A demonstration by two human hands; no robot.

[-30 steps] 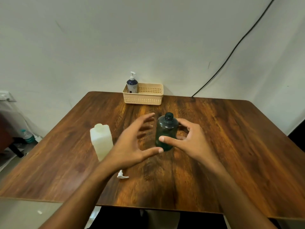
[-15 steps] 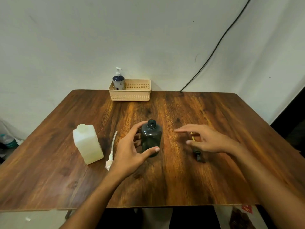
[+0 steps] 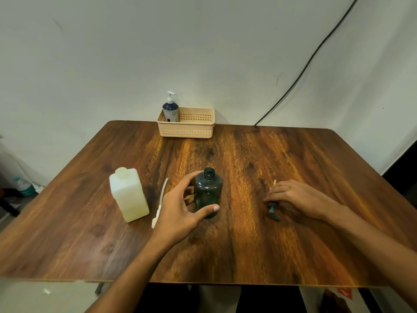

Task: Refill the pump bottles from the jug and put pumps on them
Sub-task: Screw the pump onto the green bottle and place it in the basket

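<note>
Left hand (image 3: 180, 208) round dark bottle (image 3: 208, 193) (uncapped), right hand (image 3: 295, 197) on dark pump (image 3: 273, 211).

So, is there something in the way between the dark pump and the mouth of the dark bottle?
Nothing visible. Bare table lies between the dark pump under the right hand and the dark bottle, whose mouth is open.

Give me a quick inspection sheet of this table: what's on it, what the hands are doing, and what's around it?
Surface: wooden table, bare in front.
Job's things: dark bottle upright, uncapped; white jug upright beside it; white pump lying flat between them; dark pump lying flat; pump bottle standing in beige basket.
Clutter: nothing seen.
Grips: left hand wraps the dark bottle; right hand rests on the dark pump.
Cables: black cable along wall.
Surroundings: plain wall; water bottle on floor.
</note>
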